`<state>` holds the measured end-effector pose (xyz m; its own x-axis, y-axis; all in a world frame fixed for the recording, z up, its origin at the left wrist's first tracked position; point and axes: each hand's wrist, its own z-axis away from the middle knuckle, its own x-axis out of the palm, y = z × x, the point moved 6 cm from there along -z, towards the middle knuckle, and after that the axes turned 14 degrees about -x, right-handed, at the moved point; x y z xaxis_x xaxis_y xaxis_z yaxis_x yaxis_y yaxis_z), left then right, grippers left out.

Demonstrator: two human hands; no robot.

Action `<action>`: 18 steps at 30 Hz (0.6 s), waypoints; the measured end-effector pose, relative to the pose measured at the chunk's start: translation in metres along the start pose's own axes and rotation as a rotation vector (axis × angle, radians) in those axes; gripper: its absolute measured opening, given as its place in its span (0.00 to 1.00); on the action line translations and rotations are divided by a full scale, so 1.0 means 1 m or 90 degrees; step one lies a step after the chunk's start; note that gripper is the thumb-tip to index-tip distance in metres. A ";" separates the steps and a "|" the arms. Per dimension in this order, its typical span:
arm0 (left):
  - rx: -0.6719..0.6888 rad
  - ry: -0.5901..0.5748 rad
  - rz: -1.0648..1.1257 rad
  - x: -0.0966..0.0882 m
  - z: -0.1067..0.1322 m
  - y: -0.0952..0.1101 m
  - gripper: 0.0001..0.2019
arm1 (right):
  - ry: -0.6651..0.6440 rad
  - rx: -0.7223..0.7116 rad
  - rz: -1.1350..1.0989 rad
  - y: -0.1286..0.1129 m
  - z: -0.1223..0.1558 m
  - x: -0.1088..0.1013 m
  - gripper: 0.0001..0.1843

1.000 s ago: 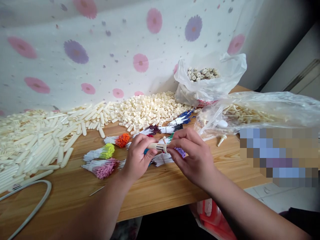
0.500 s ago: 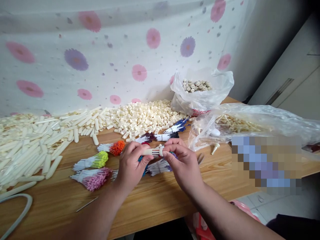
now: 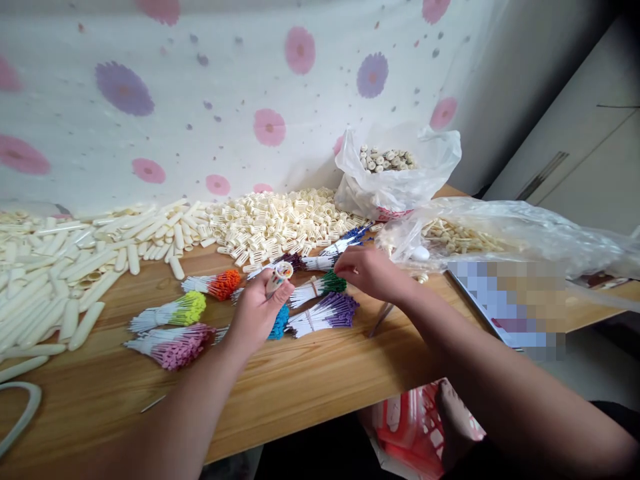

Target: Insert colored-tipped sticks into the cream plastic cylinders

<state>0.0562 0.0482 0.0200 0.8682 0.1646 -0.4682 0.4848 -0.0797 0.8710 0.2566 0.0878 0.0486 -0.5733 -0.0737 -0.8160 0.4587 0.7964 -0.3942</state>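
Note:
My left hand (image 3: 257, 310) is closed around a cream multicolour pen barrel (image 3: 283, 271), its open end tipped up and showing bits of colour inside. To the right, my right hand (image 3: 367, 272) has its fingers curled together over the black-tipped refill bundle (image 3: 320, 263) and beside the green-tipped refills (image 3: 333, 283); anything in the fingertips is hidden. Just below lie the purple-tipped refills (image 3: 325, 315) and the blue-tipped refills (image 3: 279, 323), partly behind my left hand. Orange-tipped refills (image 3: 223, 285), yellow-tipped refills (image 3: 187, 312) and pink-tipped refills (image 3: 175, 345) lie left of it.
Cream tubes (image 3: 75, 267) and slotted cream sleeves (image 3: 285, 223) are heaped along the curtain. A plastic bag of small caps (image 3: 387, 160) and a bag of cream pointed parts (image 3: 460, 237) stand at right. A slim metal tool (image 3: 381, 319) lies beneath my right forearm.
My right hand has left the pen barrel and moved up and right to the refill bundles. My left hand keeps the barrel, now tilted with its open end toward me. The view has shifted slightly.

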 end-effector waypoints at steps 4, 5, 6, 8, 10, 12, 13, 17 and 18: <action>0.049 -0.023 -0.116 0.007 0.002 0.005 0.04 | -0.131 -0.020 0.117 0.007 -0.005 0.022 0.08; 0.088 -0.048 -0.154 0.011 0.004 0.009 0.05 | -0.135 -0.026 0.142 0.006 -0.006 0.026 0.08; 0.132 -0.076 -0.188 0.015 0.006 0.013 0.08 | -0.137 -0.033 0.165 0.004 -0.006 0.028 0.07; 0.214 -0.123 -0.235 0.023 0.011 0.019 0.12 | -0.142 -0.049 0.209 0.000 -0.007 0.032 0.07; 0.262 -0.141 -0.259 0.028 0.014 0.022 0.13 | -0.148 -0.072 0.259 -0.004 -0.008 0.035 0.08; 0.273 -0.146 -0.278 0.031 0.014 0.021 0.14 | -0.157 -0.100 0.301 -0.008 -0.008 0.036 0.11; 0.270 -0.147 -0.284 0.032 0.014 0.020 0.14 | -0.163 -0.111 0.313 -0.009 -0.007 0.037 0.11; 0.245 -0.152 -0.278 0.033 0.012 0.016 0.13 | -0.151 -0.124 0.331 -0.004 -0.002 0.023 0.10; 0.237 -0.155 -0.274 0.033 0.012 0.015 0.13 | -0.138 -0.118 0.339 -0.001 0.000 0.015 0.10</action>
<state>0.0933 0.0408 0.0161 0.5647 0.0331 -0.8246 0.7633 -0.4008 0.5067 0.2475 0.0861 0.0366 -0.1371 0.2588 -0.9562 0.5077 0.8472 0.1565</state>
